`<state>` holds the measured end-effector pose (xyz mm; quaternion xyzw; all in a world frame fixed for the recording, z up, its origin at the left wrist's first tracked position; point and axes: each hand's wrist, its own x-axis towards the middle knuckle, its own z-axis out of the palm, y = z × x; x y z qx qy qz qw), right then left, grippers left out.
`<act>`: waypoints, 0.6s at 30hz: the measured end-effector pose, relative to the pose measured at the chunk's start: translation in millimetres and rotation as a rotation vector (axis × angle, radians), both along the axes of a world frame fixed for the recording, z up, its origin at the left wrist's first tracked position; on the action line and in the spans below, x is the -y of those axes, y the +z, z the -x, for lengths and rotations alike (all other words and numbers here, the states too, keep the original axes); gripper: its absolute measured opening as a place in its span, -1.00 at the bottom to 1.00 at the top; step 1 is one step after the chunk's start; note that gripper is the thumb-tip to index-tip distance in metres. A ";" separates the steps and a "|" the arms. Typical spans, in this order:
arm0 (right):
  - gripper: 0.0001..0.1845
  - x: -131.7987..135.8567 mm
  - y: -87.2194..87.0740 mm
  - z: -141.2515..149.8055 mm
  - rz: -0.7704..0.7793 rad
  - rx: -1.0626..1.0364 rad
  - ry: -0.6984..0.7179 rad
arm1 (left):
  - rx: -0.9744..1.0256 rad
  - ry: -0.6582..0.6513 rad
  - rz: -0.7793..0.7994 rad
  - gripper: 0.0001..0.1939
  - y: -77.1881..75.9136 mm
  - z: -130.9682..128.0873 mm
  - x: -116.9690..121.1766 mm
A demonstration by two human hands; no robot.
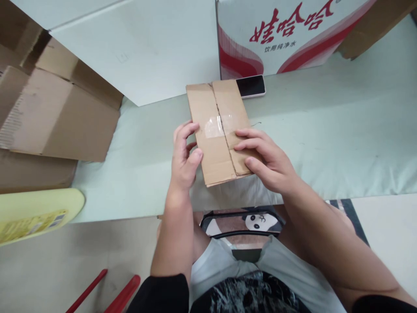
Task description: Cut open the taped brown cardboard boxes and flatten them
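Note:
A flat brown cardboard box (211,158) lies on the pale green cloth, tilted slightly. Clear tape (214,126) crosses its middle seam. My left hand (185,156) grips the box's left edge with curled fingers, the thumb at the rim. On the opposite side, my right hand (269,158) holds the right edge, its fingertips and thumb pressed on the upper face. The undersides of both grips are hidden. Just beyond the box's far right corner is a phone (252,86) with a dark screen, partly covered by the box.
A white carton (140,48) and a white-and-red carton (276,39) with red lettering stand at the back. Brown cartons (74,108) are stacked at left. A yellow bottle-like container (39,213) sits at the near left edge of the green cloth (325,134). A panda-print bag (260,221) shows below.

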<state>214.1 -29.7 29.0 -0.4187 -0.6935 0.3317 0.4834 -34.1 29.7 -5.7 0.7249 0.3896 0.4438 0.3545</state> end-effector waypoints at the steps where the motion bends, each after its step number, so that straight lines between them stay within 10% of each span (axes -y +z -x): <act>1: -0.77 -0.1 0.0 -0.1 -0.007 -0.004 0.001 | 0.012 0.006 0.007 -0.38 0.1 -0.2 0.0; 18: -0.76 -0.6 1.0 -0.1 0.002 -0.003 0.007 | 0.061 0.015 0.047 -0.35 -0.8 -1.3 -0.5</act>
